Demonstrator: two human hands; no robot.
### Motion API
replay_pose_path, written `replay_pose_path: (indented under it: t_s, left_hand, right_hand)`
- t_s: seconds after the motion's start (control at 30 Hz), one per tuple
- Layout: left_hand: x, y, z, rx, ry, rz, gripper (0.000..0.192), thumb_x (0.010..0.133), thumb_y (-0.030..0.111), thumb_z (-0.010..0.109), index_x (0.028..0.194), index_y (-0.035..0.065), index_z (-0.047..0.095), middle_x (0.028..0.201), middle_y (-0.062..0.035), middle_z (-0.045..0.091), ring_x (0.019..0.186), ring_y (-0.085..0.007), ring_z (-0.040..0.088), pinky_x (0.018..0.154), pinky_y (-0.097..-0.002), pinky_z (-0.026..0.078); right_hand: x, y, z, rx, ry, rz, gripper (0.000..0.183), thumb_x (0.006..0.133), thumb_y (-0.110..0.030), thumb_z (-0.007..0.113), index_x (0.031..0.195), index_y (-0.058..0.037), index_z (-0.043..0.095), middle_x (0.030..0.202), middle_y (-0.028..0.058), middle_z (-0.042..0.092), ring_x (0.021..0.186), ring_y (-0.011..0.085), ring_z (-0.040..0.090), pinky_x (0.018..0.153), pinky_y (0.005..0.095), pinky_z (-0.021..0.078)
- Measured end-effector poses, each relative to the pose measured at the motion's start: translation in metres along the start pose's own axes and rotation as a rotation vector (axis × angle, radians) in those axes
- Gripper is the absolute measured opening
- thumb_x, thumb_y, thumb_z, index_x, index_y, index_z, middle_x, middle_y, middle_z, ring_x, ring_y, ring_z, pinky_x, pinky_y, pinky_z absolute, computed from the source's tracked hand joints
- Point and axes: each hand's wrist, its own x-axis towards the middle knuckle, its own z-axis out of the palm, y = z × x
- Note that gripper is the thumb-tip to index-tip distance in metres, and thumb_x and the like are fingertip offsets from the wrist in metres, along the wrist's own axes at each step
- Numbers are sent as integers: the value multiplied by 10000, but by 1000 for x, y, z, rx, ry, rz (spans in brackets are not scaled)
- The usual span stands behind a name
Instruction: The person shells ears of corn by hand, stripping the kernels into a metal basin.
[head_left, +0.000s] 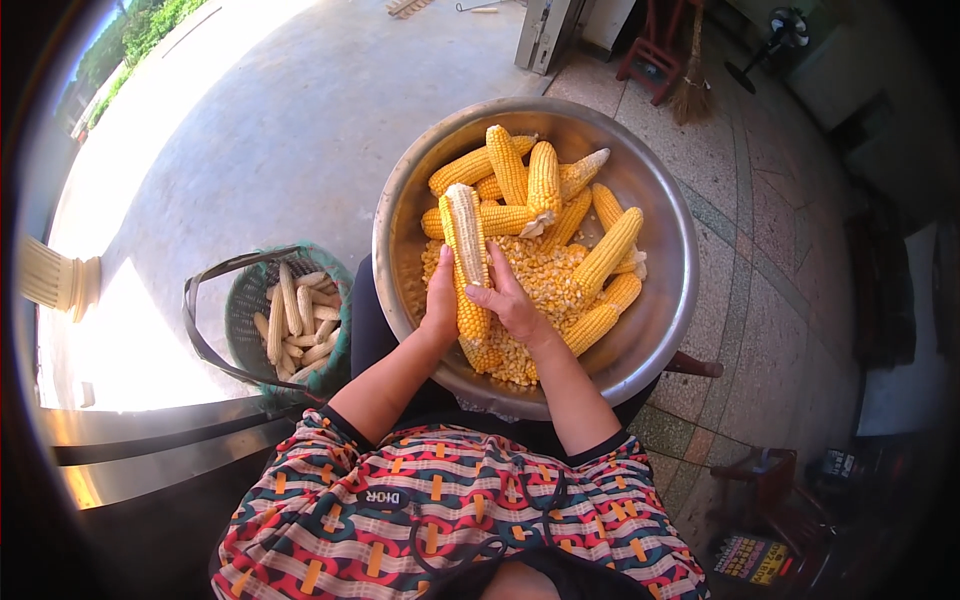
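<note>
Between my two hands is a partly shelled corn cob (469, 240), its bare whitish strip facing up and yellow kernels left along the sides and lower end. My left hand (442, 300) grips its left side. On the right, my right hand (511, 300) holds it with the thumb laid across the stripped part. Both hands are over a wide metal basin (671, 300) resting on my lap. Loose corn kernels (536, 277) cover part of the basin's bottom. Several whole yellow corn ears (544, 180) lie on the far side, and others, such as one ear (609, 251), lean at the right.
A woven basket (244, 322) with a tall handle (196, 322) stands at my left, holding several stripped cobs (292, 307). A broom (690, 94), a red wooden stool (649, 64) and a fan (784, 34) stand far right. Another wooden stool (761, 476) is at lower right.
</note>
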Motion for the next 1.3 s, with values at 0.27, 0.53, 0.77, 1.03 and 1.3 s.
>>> replay_pose_path:
  t_s: [0.27, 0.53, 0.77, 1.03, 1.3]
  left_hand:
    - [1, 4, 0, -168, -38, -27, 517, 969, 469, 311, 1255, 69, 467, 1061, -138, 593, 903, -251, 598, 833, -356, 497]
    - [-3, 3, 3, -114, -87, -40, 520, 970, 463, 304, 1255, 58, 465, 1054, -151, 593, 918, -259, 598, 847, -358, 495]
    - [2, 8, -21, -110, -223, -57, 516, 970, 455, 315, 1254, 51, 466, 1066, -152, 595, 926, -261, 599, 857, -362, 493]
    - [-4, 0, 10, -74, 17, -9, 464, 974, 424, 356, 1211, 47, 487, 1019, -85, 611, 856, -194, 607, 773, -313, 510]
    - [-3, 3, 8, -135, -44, -16, 461, 971, 432, 363, 1200, 57, 499, 1014, -108, 612, 855, -216, 609, 781, -325, 508]
  right_hand:
    - [2, 3, -12, 263, -72, 132, 765, 900, -196, 532, 1443, 8, 34, 1340, 188, 365, 1195, 221, 387, 1011, 321, 318]
    - [1, -2, 0, 70, 49, 85, 823, 866, -254, 583, 1444, 12, 61, 1408, 197, 282, 1287, 239, 318, 1054, 315, 264]
    - [-1, -12, -6, 171, -202, 58, 824, 863, -216, 593, 1443, 2, 50, 1381, 149, 312, 1256, 221, 339, 1053, 314, 262]
    - [1, -10, -1, 221, 26, 184, 828, 868, -207, 591, 1452, -7, 39, 1417, 151, 283, 1296, 220, 305, 1063, 317, 249]
    - [0, -1, -9, 160, -33, 107, 811, 872, -206, 590, 1454, -24, 55, 1393, 162, 321, 1232, 203, 381, 1005, 304, 329]
